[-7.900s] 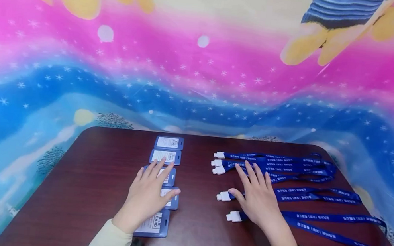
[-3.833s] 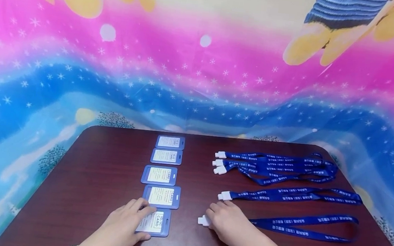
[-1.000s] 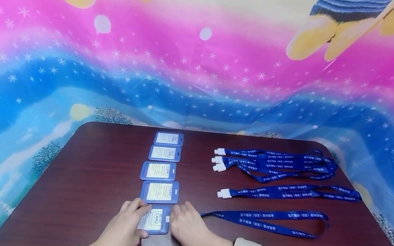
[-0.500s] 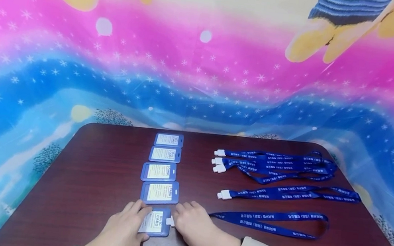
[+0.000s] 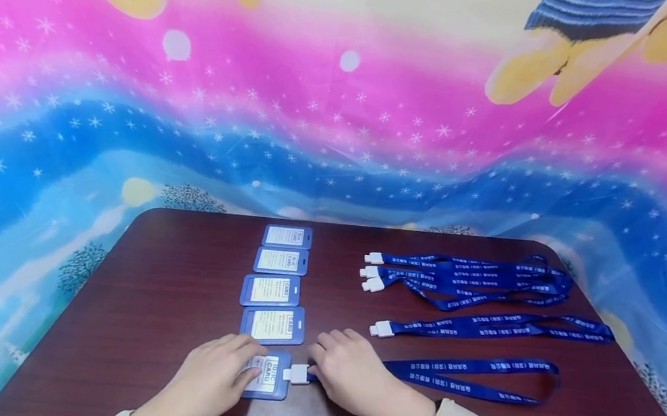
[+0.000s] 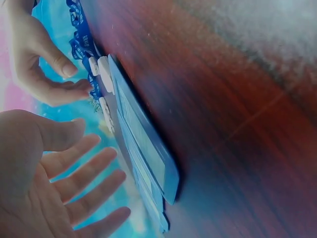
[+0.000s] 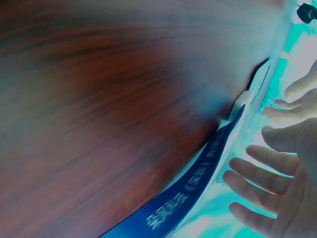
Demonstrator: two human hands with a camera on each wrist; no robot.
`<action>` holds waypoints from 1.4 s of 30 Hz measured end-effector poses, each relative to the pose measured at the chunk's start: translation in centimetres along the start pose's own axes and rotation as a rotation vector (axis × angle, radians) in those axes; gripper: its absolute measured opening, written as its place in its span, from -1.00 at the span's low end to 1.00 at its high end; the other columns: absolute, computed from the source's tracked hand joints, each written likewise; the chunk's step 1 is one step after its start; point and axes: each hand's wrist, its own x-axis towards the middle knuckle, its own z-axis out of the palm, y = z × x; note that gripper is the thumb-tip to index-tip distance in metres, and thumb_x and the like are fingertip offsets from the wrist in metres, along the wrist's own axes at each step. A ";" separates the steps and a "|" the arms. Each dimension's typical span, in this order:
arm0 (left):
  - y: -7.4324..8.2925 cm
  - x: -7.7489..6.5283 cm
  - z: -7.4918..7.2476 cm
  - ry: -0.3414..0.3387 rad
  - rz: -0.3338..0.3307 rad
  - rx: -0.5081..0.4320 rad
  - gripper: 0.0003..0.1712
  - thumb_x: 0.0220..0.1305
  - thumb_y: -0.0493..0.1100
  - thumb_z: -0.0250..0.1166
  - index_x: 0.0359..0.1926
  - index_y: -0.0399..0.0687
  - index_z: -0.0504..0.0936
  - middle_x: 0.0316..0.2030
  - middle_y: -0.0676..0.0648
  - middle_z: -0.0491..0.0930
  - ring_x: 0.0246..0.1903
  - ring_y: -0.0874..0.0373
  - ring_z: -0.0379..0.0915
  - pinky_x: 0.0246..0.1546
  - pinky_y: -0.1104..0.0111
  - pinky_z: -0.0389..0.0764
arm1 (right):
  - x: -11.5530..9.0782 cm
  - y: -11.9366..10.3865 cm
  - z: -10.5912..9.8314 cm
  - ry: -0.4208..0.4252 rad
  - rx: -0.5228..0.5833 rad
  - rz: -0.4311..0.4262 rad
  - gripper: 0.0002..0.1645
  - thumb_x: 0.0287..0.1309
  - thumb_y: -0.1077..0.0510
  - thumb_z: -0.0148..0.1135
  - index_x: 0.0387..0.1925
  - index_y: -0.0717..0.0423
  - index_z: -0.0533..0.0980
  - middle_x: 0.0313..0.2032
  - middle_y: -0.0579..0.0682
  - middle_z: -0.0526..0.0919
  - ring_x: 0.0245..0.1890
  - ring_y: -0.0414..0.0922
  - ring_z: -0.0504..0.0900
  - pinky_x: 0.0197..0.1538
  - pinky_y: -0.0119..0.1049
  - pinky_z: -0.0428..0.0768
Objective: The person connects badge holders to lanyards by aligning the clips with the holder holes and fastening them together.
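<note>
The nearest blue badge holder point(image 5: 279, 391) lies flat, with a white clip point(image 5: 299, 374) at its slotted right end. From the clip a blue lanyard point(image 5: 474, 380) with white print runs right in a long loop. My left hand point(image 5: 212, 378) is over the holder's left part in the head view; the left wrist view shows its fingers point(image 6: 94, 186) spread and apart from the holder. Just right of the clip, my right hand point(image 5: 359, 373) overlaps the strap in the head view. In the right wrist view, its extended fingers point(image 7: 262, 173) stand off the strap.
Several more badge holders point(image 5: 279, 345) form a column up the dark red table point(image 5: 132, 322). On the right lie another lanyard point(image 5: 479, 328) and a bunch of lanyards point(image 5: 485, 275), white clips facing left. A printed backdrop point(image 5: 341, 134) hangs behind the table.
The nearest lanyard was drawn left until its clip met the nearest badge holder. In the last half second my right hand withdrew rightward, uncovering the clip, and my left fingers came off the holder.
</note>
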 end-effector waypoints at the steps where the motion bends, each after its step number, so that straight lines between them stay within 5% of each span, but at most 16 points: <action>1: 0.0 0.1 0.0 0.005 0.006 -0.002 -0.79 0.17 -0.09 0.44 -0.15 0.11 0.72 -0.19 0.21 0.63 -0.18 0.28 0.55 -0.16 0.23 0.63 | -0.2 0.2 0.0 0.003 0.010 0.010 -0.82 0.25 -0.02 0.34 -0.24 -0.02 0.68 -0.36 -0.16 0.62 -0.35 -0.22 0.56 -0.24 -0.30 0.57; 17: 0.2 1.3 0.4 0.077 0.082 0.000 -0.87 0.19 -0.11 0.43 -0.22 0.15 0.72 -0.32 0.27 0.63 -0.28 0.29 0.56 -0.22 0.27 0.59 | -2.1 3.2 -0.1 0.017 0.016 0.139 -0.79 0.23 0.01 0.36 -0.21 0.04 0.69 -0.37 -0.11 0.64 -0.32 -0.15 0.61 -0.16 -0.17 0.62; 26: 0.3 1.9 0.7 0.033 0.046 -0.018 -0.87 0.21 -0.08 0.42 -0.19 0.16 0.74 -0.28 0.23 0.66 -0.22 0.26 0.59 -0.16 0.24 0.62 | -3.2 4.8 -0.1 0.081 0.024 0.184 -0.81 0.13 0.06 0.45 -0.25 0.05 0.68 -0.38 -0.11 0.65 -0.34 -0.15 0.62 -0.20 -0.20 0.61; 42: 0.3 2.0 0.6 0.007 0.019 -0.023 -0.86 0.21 -0.07 0.42 -0.18 0.17 0.74 -0.26 0.20 0.67 -0.20 0.24 0.59 -0.08 0.17 0.62 | -4.1 7.3 -0.1 0.020 0.068 0.316 -0.77 0.11 0.09 0.47 -0.20 0.08 0.69 -0.32 -0.08 0.68 -0.28 -0.14 0.63 -0.14 -0.16 0.64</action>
